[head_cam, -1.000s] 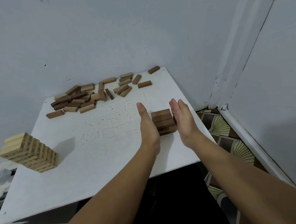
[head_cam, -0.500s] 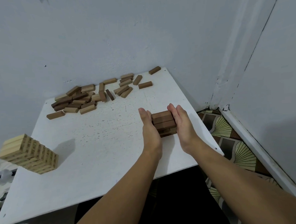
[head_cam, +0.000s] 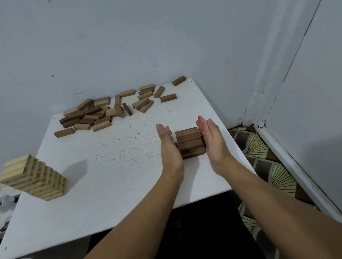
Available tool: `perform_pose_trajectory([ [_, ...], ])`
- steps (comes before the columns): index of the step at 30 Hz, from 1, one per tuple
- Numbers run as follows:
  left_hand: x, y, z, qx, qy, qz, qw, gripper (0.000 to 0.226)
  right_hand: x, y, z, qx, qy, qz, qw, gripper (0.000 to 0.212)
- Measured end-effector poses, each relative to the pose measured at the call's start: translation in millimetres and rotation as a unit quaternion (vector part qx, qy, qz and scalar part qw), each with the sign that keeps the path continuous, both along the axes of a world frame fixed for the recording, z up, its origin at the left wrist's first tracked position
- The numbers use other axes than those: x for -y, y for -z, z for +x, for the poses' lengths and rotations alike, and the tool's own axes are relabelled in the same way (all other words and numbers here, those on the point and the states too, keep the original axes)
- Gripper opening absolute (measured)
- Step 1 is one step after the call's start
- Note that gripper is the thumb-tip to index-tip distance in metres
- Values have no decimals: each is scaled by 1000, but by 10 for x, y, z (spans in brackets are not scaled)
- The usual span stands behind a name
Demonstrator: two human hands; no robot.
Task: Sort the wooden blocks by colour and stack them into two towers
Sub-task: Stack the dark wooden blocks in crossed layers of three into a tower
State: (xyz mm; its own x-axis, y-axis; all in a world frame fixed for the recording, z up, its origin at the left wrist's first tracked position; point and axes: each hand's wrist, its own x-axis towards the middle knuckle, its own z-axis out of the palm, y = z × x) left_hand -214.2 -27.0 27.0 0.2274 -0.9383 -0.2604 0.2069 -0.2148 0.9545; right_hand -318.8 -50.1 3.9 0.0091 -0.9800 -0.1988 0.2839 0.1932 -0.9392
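Squat dark-wood stack [head_cam: 189, 143] between flat palms

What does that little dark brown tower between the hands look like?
The dark tower is a short, blocky stack of dark brown wooden blocks in a few crossed layers, three side by side on top. It stands upright on the white table near its right edge. The left hand and right hand flank it with flat open palms, close or just touching.

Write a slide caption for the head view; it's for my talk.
Both open hands, left and right, flank a short dark-block tower; a pale tower stands left.
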Motion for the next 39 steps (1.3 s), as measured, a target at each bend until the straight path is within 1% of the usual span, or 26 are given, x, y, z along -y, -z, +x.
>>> perform_pose_trajectory([
  [2, 69, -13, 103, 27, -50, -7, 998, 92, 75, -53, -51, -40, 7, -10, 999, 58],
  [4, 183, -11, 284, 82, -92, -13, 992, 61, 190, -164, -95, -94, 10, -19, 995, 61],
  [6, 335, -23, 517, 141, -105, -24, 984, 30, 348, -315, -118, -140, 6, -23, 990, 63],
  [7, 429, -28, 637, 169, -102, -28, 980, 23, 436, -390, -117, -162, -1, -19, 987, 62],
  [10, 706, -55, 953, 240, -67, -41, 968, 17, 720, -542, -54, -241, -56, 8, 969, 54],
  [14, 1084, -95, 1232, 325, -6, -52, 944, 15, 1068, -560, 129, -350, -132, 9, 927, 44],
  [18, 1430, -50, 1349, 411, 55, -53, 908, 21, 1372, -454, 322, -409, -178, -37, 894, 42],
  [19, 1498, -20, 1353, 430, 70, -59, 898, 25, 1452, -413, 368, -422, -183, -43, 887, 42],
  [21, 1632, 84, 1359, 458, 86, -65, 882, 43, 1618, -327, 460, -459, -189, -57, 866, 44],
  [23, 1732, 224, 1362, 486, 92, -62, 867, 51, 1786, -230, 526, -508, -189, -76, 837, 46],
  [26, 1825, 457, 1365, 517, 61, -62, 851, 54, 2008, -105, 592, -595, -183, -81, 778, 55],
  [28, 1854, 549, 1370, 528, 33, -63, 846, 50, 2093, -63, 625, -648, -172, -77, 738, 59],
  [30, 1869, 592, 1375, 530, 27, -69, 845, 41, 2131, -33, 672, -677, -159, -91, 713, 53],
  [32, 1864, 584, 1381, 502, 16, -75, 862, 32, 2161, -2, 733, -679, -149, -126, 708, 45],
  [34, 1853, 572, 1388, 486, 1, -80, 870, 29, 2200, 21, 804, -668, -142, -155, 714, 41],
  [37, 1838, 592, 1392, 504, -17, -81, 860, 48, 2255, 37, 897, -660, -151, -181, 713, 45],
  [39, 1851, 607, 1394, 534, -24, -77, 842, 53, 2284, 37, 929, -658, -165, -184, 711, 47],
])
